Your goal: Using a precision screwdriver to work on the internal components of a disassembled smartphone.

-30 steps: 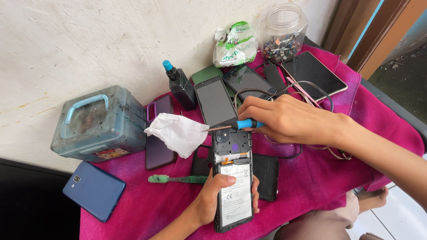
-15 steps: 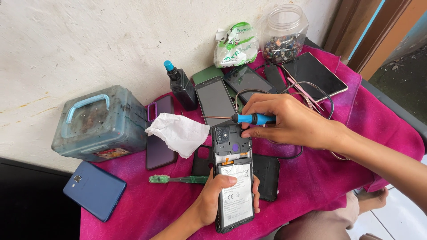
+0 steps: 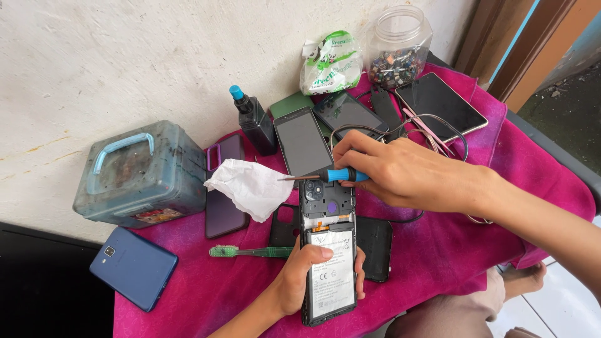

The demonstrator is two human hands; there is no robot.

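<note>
The work in hand is the opened phone (image 3: 328, 250), which lies back-up at the near middle of the pink cloth (image 3: 451, 250) with its rear cover off and the battery and circuit board exposed. The step appears to be screw work at the camera end of the board.

The left hand (image 3: 300, 281) is closed around the lower half of the phone, thumb across the battery label, fingers wrapped under the right edge. It steadies the phone.

The right hand (image 3: 407, 172) is closed in a pinch on the screwdriver (image 3: 325, 176), which has a blue grip. The shaft lies nearly level, its tip pointing left toward the white tissue (image 3: 250, 188) just above the phone's far end. The tip is not seated on the board.

Judged from this position, the next move calls for tilting the tip down onto a screw head while the left hand keeps the phone from shifting.

A green toothbrush (image 3: 250, 251) lies just left of the phone.
</note>
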